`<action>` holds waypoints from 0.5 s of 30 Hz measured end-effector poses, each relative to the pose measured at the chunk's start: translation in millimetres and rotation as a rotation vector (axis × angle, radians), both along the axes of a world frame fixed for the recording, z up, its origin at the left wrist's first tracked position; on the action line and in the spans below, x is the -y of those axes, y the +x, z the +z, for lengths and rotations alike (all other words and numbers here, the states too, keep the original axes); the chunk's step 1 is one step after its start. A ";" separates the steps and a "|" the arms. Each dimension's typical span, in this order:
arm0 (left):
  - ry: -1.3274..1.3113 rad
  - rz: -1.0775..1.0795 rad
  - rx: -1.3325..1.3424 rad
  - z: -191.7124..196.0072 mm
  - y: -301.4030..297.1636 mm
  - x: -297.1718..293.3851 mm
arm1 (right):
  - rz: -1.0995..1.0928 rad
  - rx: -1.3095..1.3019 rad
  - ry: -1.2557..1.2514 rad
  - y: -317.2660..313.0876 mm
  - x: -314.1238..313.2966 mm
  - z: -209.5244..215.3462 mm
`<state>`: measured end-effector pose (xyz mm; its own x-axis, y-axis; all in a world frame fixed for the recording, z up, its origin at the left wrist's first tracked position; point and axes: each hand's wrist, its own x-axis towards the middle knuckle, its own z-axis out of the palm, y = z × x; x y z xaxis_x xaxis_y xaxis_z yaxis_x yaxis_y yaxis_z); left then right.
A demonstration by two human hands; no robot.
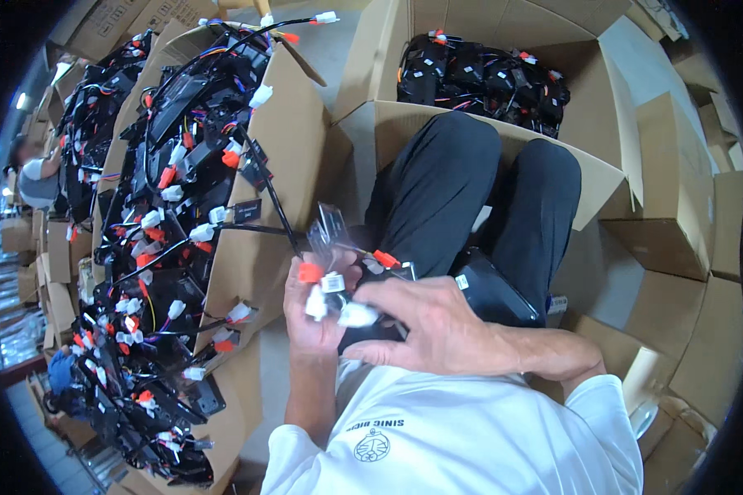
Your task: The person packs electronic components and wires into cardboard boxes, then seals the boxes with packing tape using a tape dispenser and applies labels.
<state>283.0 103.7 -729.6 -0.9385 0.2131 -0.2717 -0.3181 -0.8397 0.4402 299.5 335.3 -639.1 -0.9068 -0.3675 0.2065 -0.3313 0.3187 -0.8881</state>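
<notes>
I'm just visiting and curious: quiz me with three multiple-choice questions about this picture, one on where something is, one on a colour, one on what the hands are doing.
1. Where is the long cardboard box piled with black wired parts?
A. On the person's left
B. On the person's right
C. On the person's lap

2. What colours are the small connectors in the hands?
A. Blue and green
B. Orange and white
C. All black

3. What is the state of the two hands?
A. Both empty, open
B. One resting on a knee
C. Both closed on a wire bundle

Answers:
1 A: the long cardboard box runs along the left edge.
2 B: the connectors show orange and white.
3 C: left hand and right hand grip the wire bundle.
</notes>
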 end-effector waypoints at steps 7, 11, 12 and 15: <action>-0.276 -0.114 -0.217 12.1 0.2 -25.4 | -0.057 0.489 -0.068 -25.1 -18.2 -7.9; -0.364 -0.095 -0.224 16.8 1.2 -27.1 | -0.200 0.667 -0.453 -19.9 -23.8 -28.6; -0.476 -0.068 -0.238 18.4 2.1 -28.7 | -0.218 0.661 -0.425 -20.2 -30.5 -37.0; -0.734 0.059 -0.226 10.1 23.1 -21.8 | -0.289 0.664 -0.276 -26.8 -52.9 -45.7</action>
